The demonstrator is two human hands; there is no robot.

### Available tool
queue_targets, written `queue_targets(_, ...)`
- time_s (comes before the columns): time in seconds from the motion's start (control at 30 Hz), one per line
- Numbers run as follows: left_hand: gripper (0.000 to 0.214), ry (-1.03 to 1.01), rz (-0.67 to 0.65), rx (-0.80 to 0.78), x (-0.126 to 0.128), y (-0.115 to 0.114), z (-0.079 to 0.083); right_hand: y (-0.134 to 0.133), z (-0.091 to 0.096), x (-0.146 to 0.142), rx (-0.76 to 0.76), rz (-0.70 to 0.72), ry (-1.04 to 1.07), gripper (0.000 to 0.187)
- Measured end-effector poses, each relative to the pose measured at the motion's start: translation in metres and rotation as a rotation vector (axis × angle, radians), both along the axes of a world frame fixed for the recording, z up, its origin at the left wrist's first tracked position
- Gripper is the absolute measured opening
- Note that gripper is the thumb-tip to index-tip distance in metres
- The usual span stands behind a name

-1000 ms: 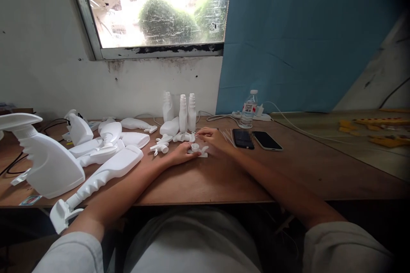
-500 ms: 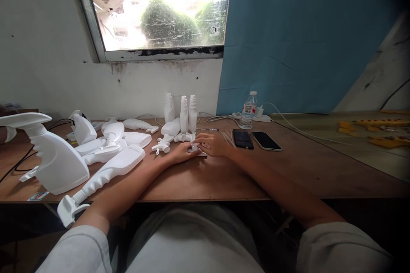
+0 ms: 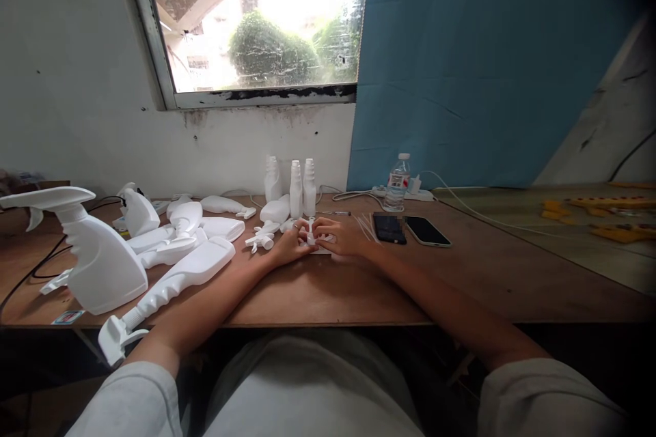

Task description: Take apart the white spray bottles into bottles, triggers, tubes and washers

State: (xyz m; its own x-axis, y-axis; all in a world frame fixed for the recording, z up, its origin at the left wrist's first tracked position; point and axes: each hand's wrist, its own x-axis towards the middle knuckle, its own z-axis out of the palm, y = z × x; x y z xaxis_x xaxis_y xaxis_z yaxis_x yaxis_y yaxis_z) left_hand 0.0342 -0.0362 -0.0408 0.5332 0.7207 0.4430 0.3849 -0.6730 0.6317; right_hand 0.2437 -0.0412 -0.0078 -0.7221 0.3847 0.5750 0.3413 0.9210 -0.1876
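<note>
My left hand point(image 3: 291, 247) and my right hand point(image 3: 339, 237) meet near the middle of the table. Between their fingertips is a small white plastic part point(image 3: 310, 237), mostly covered, so its exact kind is unclear. Both hands have curled fingers closed on it. Beneath them a flat pale piece point(image 3: 322, 252) shows on the tabletop. Loose white spray trigger heads point(image 3: 261, 237) lie just left of my left hand. Behind the hands, three white bottles without trigger heads point(image 3: 309, 188) stand upright, and another white bottle point(image 3: 275, 209) lies on its side.
White spray bottles point(image 3: 192, 265) are piled on the left, one large spray bottle point(image 3: 100, 263) standing upright. To the right are two phones point(image 3: 428, 231), a clear water bottle point(image 3: 398, 184) and white cables point(image 3: 353, 189). A pen point(image 3: 335, 213) lies behind my right hand.
The camera has tilted slightly up, so everything sits a little lower in view. My left fingers are now more raised and bent around the small white part; both hands stay in place.
</note>
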Motion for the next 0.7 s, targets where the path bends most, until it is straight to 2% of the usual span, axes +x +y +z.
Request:
queue_targets(0.1,0.032,0.035,0.020,0.020,-0.003,0.004,0.000,0.003,-0.003,-0.001,-0.008,-0.001,0.026,0.012)
queue_targets(0.43,0.031,0.091,0.002,0.042,-0.004,0.007,0.004,0.002,-0.003,-0.005,0.022,-0.007,-0.008,0.021)
queue_targets(0.7,0.031,0.069,0.010,0.060,-0.007,0.020,-0.004,-0.005,-0.009,-0.009,0.090,-0.136,-0.030,0.018)
